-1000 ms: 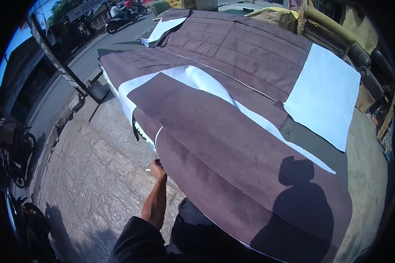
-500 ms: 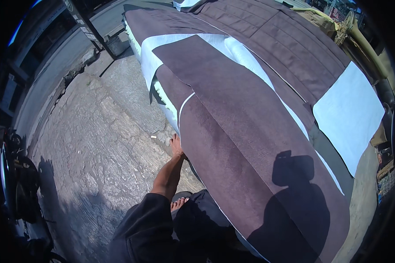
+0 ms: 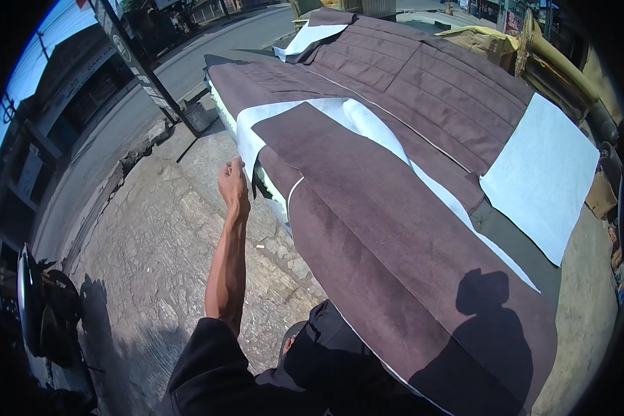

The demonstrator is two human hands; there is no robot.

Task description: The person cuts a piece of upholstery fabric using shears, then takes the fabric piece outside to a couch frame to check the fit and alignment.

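My left hand (image 3: 234, 186) is closed, fingers curled, at the hanging edge of a white backing cloth (image 3: 251, 141). Whether its fingertips pinch that edge or only lie beside it, I cannot tell. A long brown upholstery cover (image 3: 367, 215) with a lengthwise seam and pale piping is draped over the padded piece in front of me. Its far end is folded back over the white cloth. Pale foam (image 3: 275, 197) shows along the side under the brown fabric. My right hand is out of view.
Behind lies a brown panel (image 3: 437, 76) with stitched lines. A white sheet (image 3: 544, 177) hangs at the right. Rough concrete ground (image 3: 159, 256) spreads at the left, with a motorbike (image 3: 45, 312) at the edge. A post (image 3: 142, 69) stands beside the road (image 3: 236, 35).
My left hand has risen from low beside the near cover, moving away from me to the white cloth's edge, and its fingers have curled. The view has tilted up.
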